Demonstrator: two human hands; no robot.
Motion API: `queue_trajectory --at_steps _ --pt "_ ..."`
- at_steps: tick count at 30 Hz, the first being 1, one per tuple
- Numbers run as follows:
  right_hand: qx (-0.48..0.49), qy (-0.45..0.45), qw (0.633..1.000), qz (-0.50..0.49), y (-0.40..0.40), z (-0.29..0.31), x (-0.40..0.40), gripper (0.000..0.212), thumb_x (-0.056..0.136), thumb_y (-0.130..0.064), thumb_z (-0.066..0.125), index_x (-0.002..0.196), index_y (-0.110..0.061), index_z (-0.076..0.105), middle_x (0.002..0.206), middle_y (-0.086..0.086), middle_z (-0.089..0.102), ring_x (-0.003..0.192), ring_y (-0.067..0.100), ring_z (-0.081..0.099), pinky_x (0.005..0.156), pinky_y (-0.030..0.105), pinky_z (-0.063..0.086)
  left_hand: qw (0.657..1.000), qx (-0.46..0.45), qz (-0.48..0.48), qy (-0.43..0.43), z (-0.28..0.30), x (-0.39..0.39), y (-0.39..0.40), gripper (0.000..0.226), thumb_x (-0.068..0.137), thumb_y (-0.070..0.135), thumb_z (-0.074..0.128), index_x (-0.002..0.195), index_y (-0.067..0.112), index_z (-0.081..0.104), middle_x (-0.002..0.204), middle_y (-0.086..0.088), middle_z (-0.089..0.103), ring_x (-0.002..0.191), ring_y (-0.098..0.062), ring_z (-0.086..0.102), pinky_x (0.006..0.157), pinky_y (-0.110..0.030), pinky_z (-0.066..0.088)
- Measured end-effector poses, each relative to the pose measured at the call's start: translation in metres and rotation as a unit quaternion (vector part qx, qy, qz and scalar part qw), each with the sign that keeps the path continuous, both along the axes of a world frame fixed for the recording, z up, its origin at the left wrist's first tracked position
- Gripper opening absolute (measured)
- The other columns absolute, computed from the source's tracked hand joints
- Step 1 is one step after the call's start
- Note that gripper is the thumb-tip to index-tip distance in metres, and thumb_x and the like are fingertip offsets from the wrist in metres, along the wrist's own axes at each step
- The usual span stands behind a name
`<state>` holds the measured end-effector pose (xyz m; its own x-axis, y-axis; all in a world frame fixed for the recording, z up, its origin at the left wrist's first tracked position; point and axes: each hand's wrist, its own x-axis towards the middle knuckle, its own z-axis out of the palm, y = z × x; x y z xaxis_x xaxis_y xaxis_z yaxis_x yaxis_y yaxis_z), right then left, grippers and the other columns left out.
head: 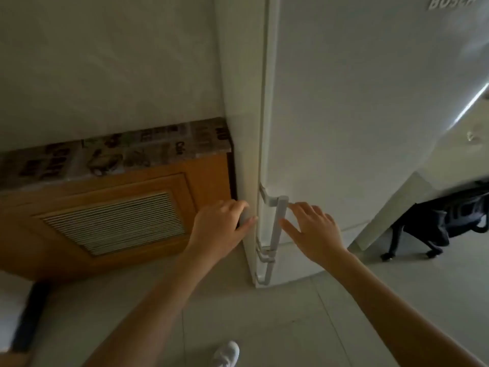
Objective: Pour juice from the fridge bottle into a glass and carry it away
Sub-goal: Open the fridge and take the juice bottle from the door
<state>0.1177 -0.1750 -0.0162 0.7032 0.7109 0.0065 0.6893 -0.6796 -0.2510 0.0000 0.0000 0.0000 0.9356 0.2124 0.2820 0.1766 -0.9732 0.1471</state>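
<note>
A white fridge (344, 115) stands in front of me with its doors closed. A grey vertical handle (279, 223) runs down the left edge of the upper door. My right hand (315, 231) is open with fingers spread, its fingertips just right of the handle and almost touching it. My left hand (219, 226) rests against the fridge's left side wall with fingers loosely curled and nothing clearly in it. No bottle or glass is in view.
Left of the fridge is a wooden cabinet (206, 178) with a slatted vent (113, 221) and a patterned countertop (111, 152). A black bag or chair base (434, 223) sits on the tiled floor at right. My white shoe (227, 353) shows below.
</note>
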Motion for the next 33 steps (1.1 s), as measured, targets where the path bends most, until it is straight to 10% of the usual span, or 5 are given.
queue_trajectory --at_steps 12,17,33 --pt "0.03 0.033 0.991 -0.124 0.075 -0.01 0.005 0.072 0.079 -0.068 0.009 0.119 -0.027 0.052 0.114 -0.005 0.052 0.095 0.01 0.054 0.084 0.027 0.043 0.984 -0.056 -0.16 -0.057 0.011 0.085 0.077 0.067 0.088 0.065 0.035 0.134 0.016 0.04 0.122 -0.001 0.062 0.095 -0.014 0.064 0.069 -0.028 0.053" --pt "0.012 0.037 0.983 -0.178 0.087 -0.009 0.006 0.088 0.07 -0.077 -0.005 0.116 -0.029 0.052 0.106 -0.005 0.051 0.084 0.007 0.051 0.064 0.024 0.045 0.963 -0.153 -0.191 -0.111 0.013 0.113 0.08 0.044 0.086 0.052 0.055 0.112 0.016 0.052 0.097 0.002 0.07 0.082 -0.013 0.067 0.063 -0.032 0.056" --pt "0.049 0.067 0.967 -0.24 0.092 0.0 0.003 0.056 0.077 -0.071 0.043 0.098 -0.023 0.062 0.1 -0.005 0.054 0.079 0.011 0.052 0.061 0.023 0.037 0.945 -0.219 -0.211 -0.121 0.003 0.128 0.083 0.025 0.081 0.025 0.07 0.098 0.012 0.058 0.08 -0.001 0.071 0.071 -0.017 0.068 0.062 -0.036 0.056"
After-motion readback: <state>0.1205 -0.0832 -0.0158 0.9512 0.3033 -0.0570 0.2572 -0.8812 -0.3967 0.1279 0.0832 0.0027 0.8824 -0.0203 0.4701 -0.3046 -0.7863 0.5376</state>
